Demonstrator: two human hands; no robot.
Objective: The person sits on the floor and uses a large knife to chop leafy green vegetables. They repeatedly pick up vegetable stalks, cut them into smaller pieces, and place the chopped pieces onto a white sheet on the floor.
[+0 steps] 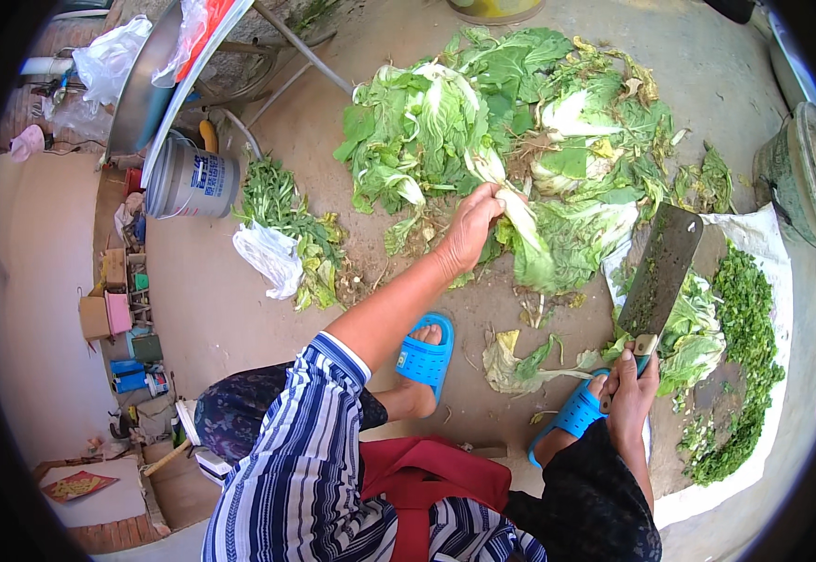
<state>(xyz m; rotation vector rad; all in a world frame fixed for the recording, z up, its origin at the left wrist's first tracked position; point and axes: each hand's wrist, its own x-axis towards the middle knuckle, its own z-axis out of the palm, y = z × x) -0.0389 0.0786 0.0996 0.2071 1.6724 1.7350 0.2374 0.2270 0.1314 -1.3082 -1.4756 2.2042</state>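
My left hand (472,225) reaches forward into the heap, its fingers closed on a pale-stalked cabbage leaf (528,234). Around it spread leafy green cabbages (417,112), with more wilted, yellowing cabbage heads (577,140) just to the right. In my right hand (633,386) is the handle of a cleaver (661,267); its broad blade points up and away, speckled with green bits. Beyond the blade, a cabbage (694,337) lies on a white sheet (778,281) next to a long pile of chopped greens (750,328).
A grey bucket (197,178) lies at the left near a bundle of leafy greens (281,201) and a white plastic bag (267,258). Loose leaves (520,365) lie between my feet in blue sandals (427,361). A lidded tub (801,173) stands at the far right.
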